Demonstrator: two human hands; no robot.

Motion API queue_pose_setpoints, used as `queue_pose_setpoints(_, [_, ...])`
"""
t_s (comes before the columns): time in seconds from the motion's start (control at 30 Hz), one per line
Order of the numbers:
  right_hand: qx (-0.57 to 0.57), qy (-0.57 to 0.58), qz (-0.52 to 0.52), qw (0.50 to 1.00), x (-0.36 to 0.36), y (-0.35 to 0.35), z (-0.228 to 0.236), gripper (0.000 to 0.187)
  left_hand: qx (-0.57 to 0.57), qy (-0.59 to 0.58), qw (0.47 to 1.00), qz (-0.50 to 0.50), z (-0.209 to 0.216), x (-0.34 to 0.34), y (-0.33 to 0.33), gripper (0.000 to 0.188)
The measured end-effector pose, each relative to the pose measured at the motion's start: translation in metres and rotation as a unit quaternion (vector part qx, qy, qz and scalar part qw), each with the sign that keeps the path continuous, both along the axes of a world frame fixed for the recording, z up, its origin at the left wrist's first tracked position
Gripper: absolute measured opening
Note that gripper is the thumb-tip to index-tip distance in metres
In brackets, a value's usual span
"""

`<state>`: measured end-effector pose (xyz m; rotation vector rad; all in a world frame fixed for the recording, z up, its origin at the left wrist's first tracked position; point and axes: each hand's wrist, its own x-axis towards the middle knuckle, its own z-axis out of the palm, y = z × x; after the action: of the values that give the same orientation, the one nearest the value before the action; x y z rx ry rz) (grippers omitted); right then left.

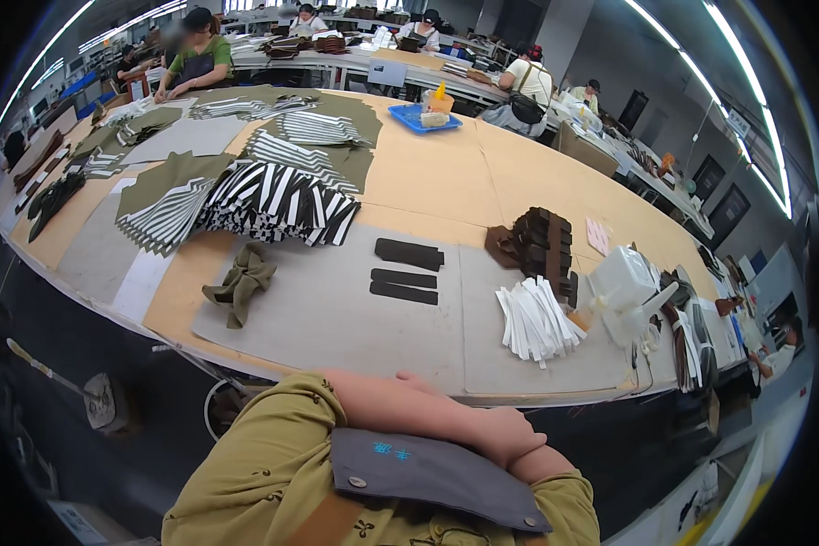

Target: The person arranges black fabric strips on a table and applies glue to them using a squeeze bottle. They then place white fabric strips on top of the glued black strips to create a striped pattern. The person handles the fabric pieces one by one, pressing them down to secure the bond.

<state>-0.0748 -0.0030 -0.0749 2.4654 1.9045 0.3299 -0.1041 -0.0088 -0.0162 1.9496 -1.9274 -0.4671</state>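
My arms are folded in front of me at the near table edge. My left hand (pixel 510 437) is closed and rests against my right forearm, with nothing visible in it. Most of my right hand (pixel 416 379) is hidden behind my left forearm; only a bit of it shows, so its fingers cannot be read. Neither hand touches the pieces on the table. Beyond them on a grey board (pixel 337 332) lie several flat black strips (pixel 408 254). A crumpled olive cloth (pixel 244 284) is to their left, and a fanned bundle of white strips (pixel 539 320) to their right.
Striped black-and-white pieces (pixel 278 202) and olive fabric pieces (pixel 341 132) spread over the left side. Brown bundled pieces (pixel 543 241) and a white plastic container (pixel 621 278) stand at right. Farther back is a blue tray (pixel 420 120). Other people work at tables beyond.
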Motion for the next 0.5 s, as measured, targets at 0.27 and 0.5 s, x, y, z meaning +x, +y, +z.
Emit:
queue_pose_setpoints(0.27, [0.077,0.013,0.130,0.988,-0.015,0.035,-0.001,0.018,0.062,0.623,0.755,-0.195,-0.045,0.036,-0.045,0.065])
queue_pose_setpoints(0.5, [0.122,0.023,0.132,0.983,-0.016,0.031,0.003,0.020,0.175,0.746,0.615,-0.185,-0.030,0.025,-0.016,0.062])
